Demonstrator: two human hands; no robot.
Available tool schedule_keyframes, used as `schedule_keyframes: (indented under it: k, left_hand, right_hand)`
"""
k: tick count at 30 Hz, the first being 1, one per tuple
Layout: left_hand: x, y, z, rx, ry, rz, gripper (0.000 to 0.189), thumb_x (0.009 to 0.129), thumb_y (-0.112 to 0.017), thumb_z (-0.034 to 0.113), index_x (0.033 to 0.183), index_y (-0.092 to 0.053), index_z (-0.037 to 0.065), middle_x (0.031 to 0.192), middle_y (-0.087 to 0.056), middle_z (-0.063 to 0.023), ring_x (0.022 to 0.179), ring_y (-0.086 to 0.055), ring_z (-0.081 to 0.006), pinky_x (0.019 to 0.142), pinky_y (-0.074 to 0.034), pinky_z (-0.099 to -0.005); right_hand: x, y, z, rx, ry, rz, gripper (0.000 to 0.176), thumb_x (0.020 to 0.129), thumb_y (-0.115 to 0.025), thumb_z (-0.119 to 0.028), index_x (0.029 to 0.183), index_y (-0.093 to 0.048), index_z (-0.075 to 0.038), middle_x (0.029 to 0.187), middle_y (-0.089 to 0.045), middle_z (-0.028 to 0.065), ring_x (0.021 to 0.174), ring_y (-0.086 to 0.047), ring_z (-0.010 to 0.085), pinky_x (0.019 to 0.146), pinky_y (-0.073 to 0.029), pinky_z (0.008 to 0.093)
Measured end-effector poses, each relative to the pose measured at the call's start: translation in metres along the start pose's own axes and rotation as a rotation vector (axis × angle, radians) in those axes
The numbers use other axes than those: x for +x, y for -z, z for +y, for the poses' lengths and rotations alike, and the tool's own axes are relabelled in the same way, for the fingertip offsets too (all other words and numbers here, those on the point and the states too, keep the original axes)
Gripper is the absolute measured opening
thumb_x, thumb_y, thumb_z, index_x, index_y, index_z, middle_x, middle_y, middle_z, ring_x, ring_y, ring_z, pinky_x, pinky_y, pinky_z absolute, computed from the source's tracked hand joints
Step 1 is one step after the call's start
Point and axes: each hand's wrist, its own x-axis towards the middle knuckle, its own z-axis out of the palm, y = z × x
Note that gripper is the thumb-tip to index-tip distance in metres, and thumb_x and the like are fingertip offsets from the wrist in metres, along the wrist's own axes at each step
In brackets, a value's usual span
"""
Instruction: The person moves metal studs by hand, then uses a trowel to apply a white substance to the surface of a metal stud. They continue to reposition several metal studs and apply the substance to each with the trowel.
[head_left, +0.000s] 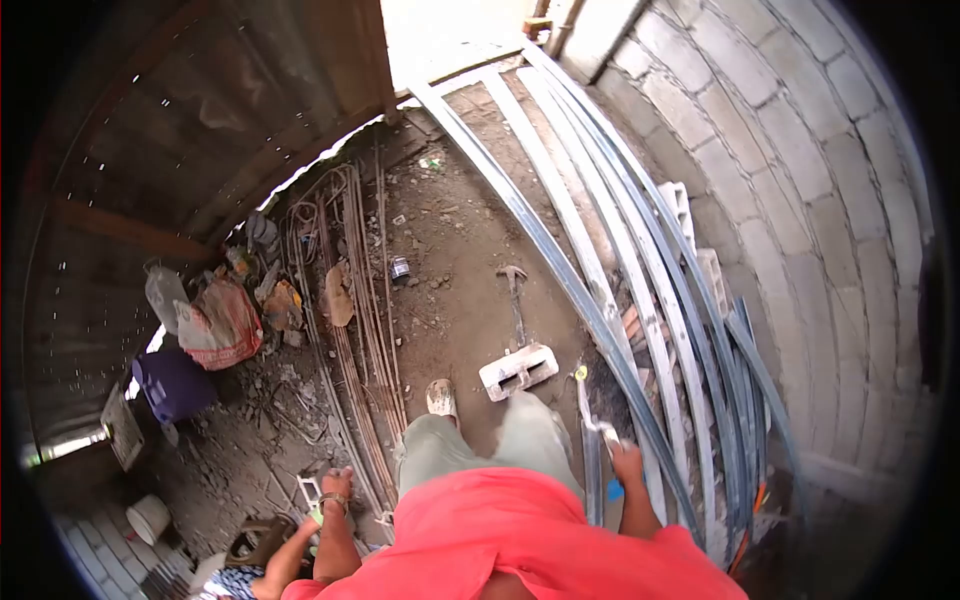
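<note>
My right hand [626,464] is closed at the lower end of a thin, twisted whitish strip [590,408] with a yellow-green tip, beside the long metal channels [570,265]. To the lower left, my left hand [337,484] has its fingers curled in; what it grips, if anything, I cannot make out. Close beside it is a small white frame-like piece [307,491]. Another person's forearm [288,562] reaches up next to my left arm, a light green thing near its hand. A concrete block [519,372] rests on the dirt in front of my legs, with a claw hammer [516,300] just beyond.
Rusty steel bars [352,270] run along the ground at left. Past them are a sack [220,325], a purple container [173,386] and a white bucket [148,519]. A small can [400,268] sits on the dirt. A block wall [790,200] rises at right.
</note>
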Motion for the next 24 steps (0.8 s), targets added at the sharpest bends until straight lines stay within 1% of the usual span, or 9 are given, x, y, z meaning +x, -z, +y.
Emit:
schedule_keyframes:
  k: [1, 2, 6, 9, 14, 16, 20, 22, 24]
  left_hand:
    - [0.026, 0.011, -0.025, -0.004, -0.044, 0.034, 0.033, 0.083, -0.070, 0.033, 0.082, -0.063, 0.001, 0.063, -0.062, -0.0095, 0.048, -0.058, -0.0201, 0.041, -0.046, -0.0355]
    - [0.036, 0.024, -0.020, -0.133, 0.129, 0.015, 0.028, 0.084, -0.068, 0.030, 0.084, -0.060, 0.002, 0.063, -0.060, -0.0081, 0.047, -0.056, -0.0184, 0.040, -0.046, -0.0344]
    - [0.034, 0.056, 0.041, -0.223, 0.274, 0.009, 0.024, 0.085, -0.066, 0.027, 0.090, -0.058, 0.005, 0.066, -0.060, -0.0062, 0.047, -0.057, -0.0186, 0.040, -0.045, -0.0333]
    - [0.059, 0.054, 0.072, -0.200, 0.215, -0.085, 0.023, 0.085, -0.066, 0.027, 0.090, -0.058, 0.005, 0.066, -0.060, -0.0061, 0.046, -0.056, -0.0183, 0.040, -0.045, -0.0334]
    - [0.108, 0.027, 0.171, 0.072, 0.097, -0.220, 0.038, 0.083, -0.069, 0.032, 0.103, -0.059, 0.001, 0.075, -0.068, -0.0106, 0.057, -0.066, -0.0205, 0.047, -0.050, -0.0343]
    - [0.126, 0.024, 0.213, 0.172, 0.052, -0.280, 0.045, 0.082, -0.070, 0.035, 0.107, -0.059, 0.000, 0.076, -0.069, -0.0113, 0.060, -0.067, -0.0206, 0.048, -0.051, -0.0337]
    - [0.153, 0.020, 0.344, 0.410, -0.116, -0.248, 0.052, 0.080, -0.071, 0.042, 0.110, -0.062, 0.000, 0.087, -0.070, -0.0145, 0.075, -0.069, -0.0236, 0.063, -0.053, -0.0366]
    - [0.143, 0.019, 0.446, 0.443, -0.188, -0.224, 0.053, 0.079, -0.071, 0.043, 0.111, -0.062, 0.001, 0.094, -0.069, -0.0169, 0.083, -0.068, -0.0258, 0.073, -0.052, -0.0388]
    - [0.167, 0.012, 0.499, 0.379, -0.281, -0.186, 0.054, 0.079, -0.070, 0.043, 0.112, -0.062, 0.001, 0.098, -0.069, -0.0182, 0.087, -0.068, -0.0273, 0.078, -0.052, -0.0396]
  right_hand:
    - [0.006, -0.002, -0.027, -0.025, 0.018, 0.023, 0.036, 0.081, -0.065, -0.035, 0.092, -0.068, -0.001, 0.089, -0.065, 0.0271, 0.087, -0.063, 0.0436, 0.074, -0.049, 0.0452]
    - [0.011, -0.001, -0.057, 0.013, -0.013, 0.028, 0.037, 0.080, -0.066, -0.035, 0.094, -0.068, -0.001, 0.090, -0.066, 0.0268, 0.089, -0.064, 0.0429, 0.075, -0.049, 0.0453]
    - [0.060, -0.021, -0.119, 0.089, -0.051, 0.011, 0.038, 0.076, -0.071, -0.034, 0.095, -0.067, -0.001, 0.095, -0.066, 0.0252, 0.093, -0.063, 0.0422, 0.079, -0.050, 0.0460]
    - [0.100, -0.029, -0.167, 0.072, -0.045, 0.081, 0.039, 0.077, -0.070, -0.033, 0.096, -0.066, 0.001, 0.091, -0.067, 0.0237, 0.087, -0.065, 0.0401, 0.075, -0.051, 0.0436]
    - [0.163, -0.004, -0.248, 0.398, -0.194, -0.072, 0.041, 0.078, -0.069, -0.034, 0.095, -0.066, 0.004, 0.090, -0.067, 0.0245, 0.085, -0.066, 0.0381, 0.076, -0.049, 0.0430]
    - [0.199, -0.016, -0.255, 0.359, -0.074, -0.044, 0.046, 0.079, -0.068, -0.036, 0.094, -0.065, 0.007, 0.091, -0.067, 0.0263, 0.087, -0.066, 0.0383, 0.077, -0.049, 0.0433]
    - [0.250, -0.025, -0.270, 0.376, -0.289, -0.093, 0.052, 0.081, -0.065, -0.042, 0.096, -0.065, 0.008, 0.095, -0.066, 0.0285, 0.093, -0.065, 0.0404, 0.079, -0.049, 0.0443]
    - [0.268, -0.030, -0.270, 0.356, -0.353, -0.094, 0.053, 0.082, -0.064, -0.042, 0.094, -0.065, 0.009, 0.094, -0.066, 0.0286, 0.093, -0.064, 0.0418, 0.079, -0.049, 0.0450]
    - [0.295, -0.026, -0.280, 0.290, -0.396, -0.080, 0.052, 0.083, -0.063, -0.042, 0.091, -0.065, 0.009, 0.092, -0.065, 0.0291, 0.092, -0.063, 0.0433, 0.079, -0.049, 0.0456]
